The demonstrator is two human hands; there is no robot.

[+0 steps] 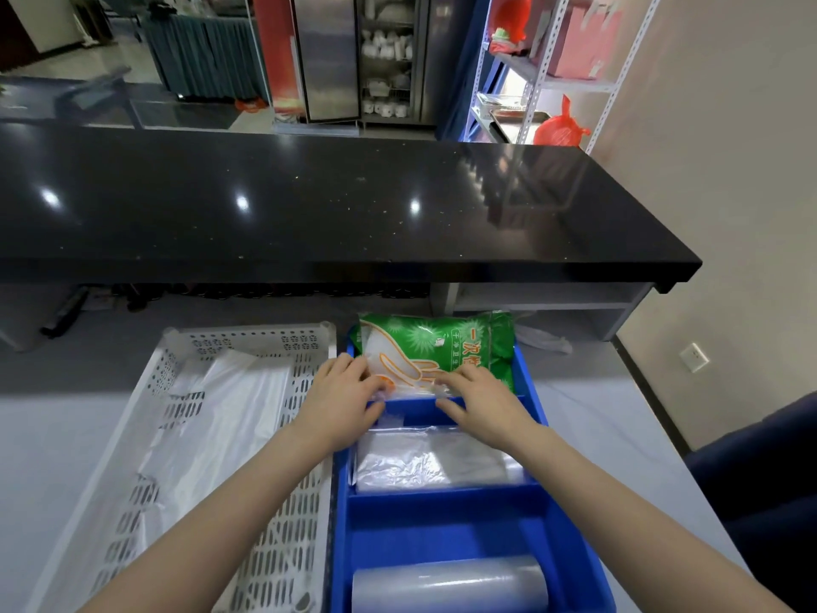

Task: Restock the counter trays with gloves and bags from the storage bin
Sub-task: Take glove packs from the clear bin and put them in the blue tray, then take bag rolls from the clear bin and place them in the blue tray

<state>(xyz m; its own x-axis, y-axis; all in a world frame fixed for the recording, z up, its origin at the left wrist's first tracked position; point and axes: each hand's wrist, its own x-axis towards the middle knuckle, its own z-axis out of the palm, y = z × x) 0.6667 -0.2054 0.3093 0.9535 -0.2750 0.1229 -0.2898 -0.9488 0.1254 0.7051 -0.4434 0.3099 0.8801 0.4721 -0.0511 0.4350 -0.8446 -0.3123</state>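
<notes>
Both hands on green glove pack point(435, 347), blue tray's point(342, 502) far compartment

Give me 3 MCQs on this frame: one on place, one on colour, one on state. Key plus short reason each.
1. Where does the green glove packet sit?
A. In the far compartment of the blue tray
B. On the black counter
C. In the white perforated basket

2. What colour is the divided tray under the hands?
A. Red
B. Blue
C. Black

3. What are the two hands doing?
A. Both rest on the black counter
B. One lifts the roll of clear film
C. Left hand and right hand both have their fingers on the glove packet's near edge

Key: 1 A, the packet stands behind the far divider of the tray. 2 B, its walls and dividers are blue. 3 C, both hands meet the packet's lower edge, and the roll lies untouched in the nearest compartment.
</notes>
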